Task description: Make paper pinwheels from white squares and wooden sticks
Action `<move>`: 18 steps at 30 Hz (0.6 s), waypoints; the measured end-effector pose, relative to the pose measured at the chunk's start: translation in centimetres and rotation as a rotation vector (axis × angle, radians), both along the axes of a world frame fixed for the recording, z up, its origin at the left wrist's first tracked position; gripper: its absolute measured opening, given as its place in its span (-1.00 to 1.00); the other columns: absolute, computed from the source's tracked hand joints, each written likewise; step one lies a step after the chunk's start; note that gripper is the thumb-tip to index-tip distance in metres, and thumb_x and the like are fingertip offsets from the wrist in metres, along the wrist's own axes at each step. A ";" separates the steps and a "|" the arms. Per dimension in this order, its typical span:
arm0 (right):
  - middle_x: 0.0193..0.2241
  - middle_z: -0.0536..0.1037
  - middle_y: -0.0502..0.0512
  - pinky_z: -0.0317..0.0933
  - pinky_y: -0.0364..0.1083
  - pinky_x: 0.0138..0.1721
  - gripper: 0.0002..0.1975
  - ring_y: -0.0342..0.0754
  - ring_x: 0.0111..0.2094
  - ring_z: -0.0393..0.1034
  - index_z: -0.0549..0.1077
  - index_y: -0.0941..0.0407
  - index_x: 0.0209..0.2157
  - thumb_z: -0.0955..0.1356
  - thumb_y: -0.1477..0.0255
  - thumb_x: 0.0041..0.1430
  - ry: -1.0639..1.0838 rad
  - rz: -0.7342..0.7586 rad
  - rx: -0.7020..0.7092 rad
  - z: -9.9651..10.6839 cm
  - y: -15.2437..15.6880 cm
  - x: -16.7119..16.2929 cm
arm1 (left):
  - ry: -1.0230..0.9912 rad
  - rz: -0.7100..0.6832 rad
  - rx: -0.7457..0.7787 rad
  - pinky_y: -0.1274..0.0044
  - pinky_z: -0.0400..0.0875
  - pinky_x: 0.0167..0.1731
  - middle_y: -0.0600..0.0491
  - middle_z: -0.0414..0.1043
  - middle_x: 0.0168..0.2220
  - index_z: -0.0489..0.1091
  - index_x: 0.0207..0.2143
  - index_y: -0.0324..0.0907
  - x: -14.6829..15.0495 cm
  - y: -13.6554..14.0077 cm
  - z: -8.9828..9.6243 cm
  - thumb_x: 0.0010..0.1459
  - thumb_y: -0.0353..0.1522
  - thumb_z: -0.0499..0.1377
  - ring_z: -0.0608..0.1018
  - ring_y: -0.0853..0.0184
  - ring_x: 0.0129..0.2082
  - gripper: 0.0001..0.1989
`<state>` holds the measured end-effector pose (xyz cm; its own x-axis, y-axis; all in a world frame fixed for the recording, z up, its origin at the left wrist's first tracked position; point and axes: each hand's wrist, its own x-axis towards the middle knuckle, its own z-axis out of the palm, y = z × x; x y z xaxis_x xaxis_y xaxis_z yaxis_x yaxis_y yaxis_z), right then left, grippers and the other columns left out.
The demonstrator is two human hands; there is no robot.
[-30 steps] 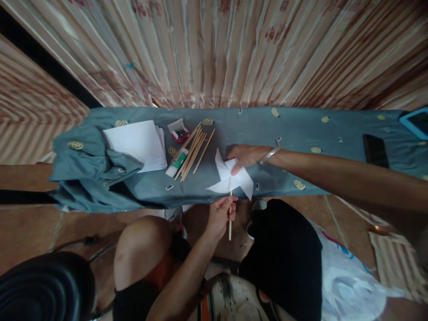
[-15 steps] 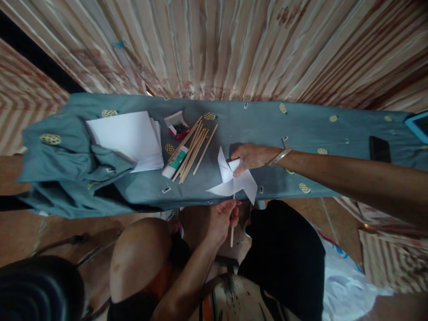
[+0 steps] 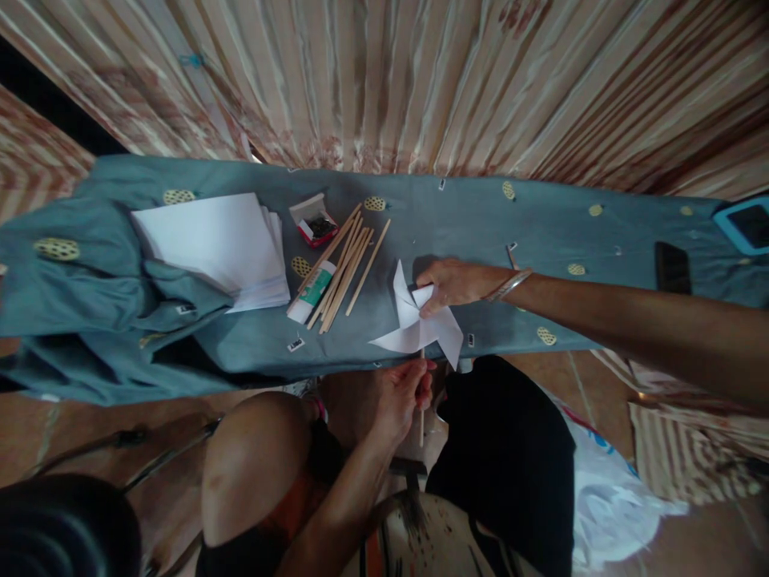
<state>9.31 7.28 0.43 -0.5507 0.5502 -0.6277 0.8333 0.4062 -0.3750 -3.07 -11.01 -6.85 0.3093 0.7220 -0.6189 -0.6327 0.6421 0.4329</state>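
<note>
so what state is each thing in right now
paper pinwheel: blades folded
thin stick: held
left hand: closed on thin stick
right hand: gripping pinwheel's paper
small box: lid open
glue stick: on its side
loose sticks: piled
white paper: stacked
dark phone: lying flat

No wording can be read. The green label (image 3: 320,284) on the glue stick (image 3: 300,311), left of centre, is blurred; the dark patches (image 3: 295,344) printed across the tablecloth (image 3: 456,232) are too small; blue print on the plastic bag (image 3: 618,501), lower right, is illegible.
</note>
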 end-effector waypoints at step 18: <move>-0.52 0.47 -0.04 0.04 -0.12 -0.38 -0.75 -0.10 -0.41 0.31 0.55 0.16 -0.40 0.50 0.26 -0.07 -0.024 -0.101 0.016 -0.5 -0.4 0.2 | 0.009 -0.004 0.018 0.63 -0.11 -0.70 0.22 0.21 -0.66 0.44 -0.43 -0.30 0.3 -0.1 -0.5 -0.19 -0.07 0.42 0.17 0.61 -0.74 -0.52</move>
